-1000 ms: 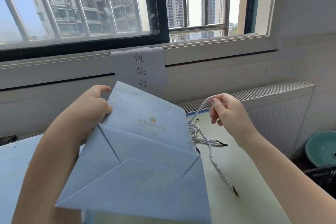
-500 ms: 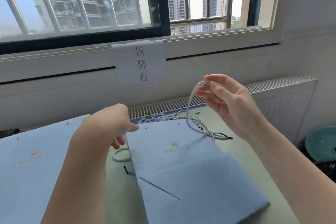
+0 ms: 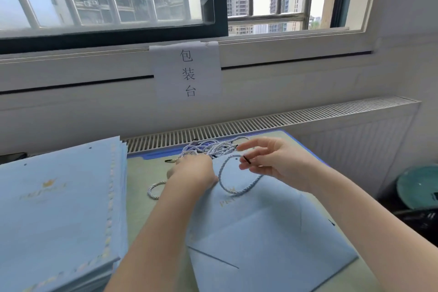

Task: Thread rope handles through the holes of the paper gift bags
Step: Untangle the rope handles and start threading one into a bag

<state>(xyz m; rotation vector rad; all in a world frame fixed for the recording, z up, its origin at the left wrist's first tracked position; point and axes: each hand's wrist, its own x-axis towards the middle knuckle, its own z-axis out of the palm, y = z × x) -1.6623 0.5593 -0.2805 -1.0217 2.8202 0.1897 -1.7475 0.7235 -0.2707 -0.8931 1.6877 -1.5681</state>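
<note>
left hand [image 3: 193, 170] fingers hidden, bag stack [image 3: 59, 216] cropped left

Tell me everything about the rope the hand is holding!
The rope handle is a twisted cord, pale blue and white, with a black tip. The right hand pinches it near that tip. It curves in a loop over the flat blue paper gift bag, close to a punched hole, not yet threaded.
</note>
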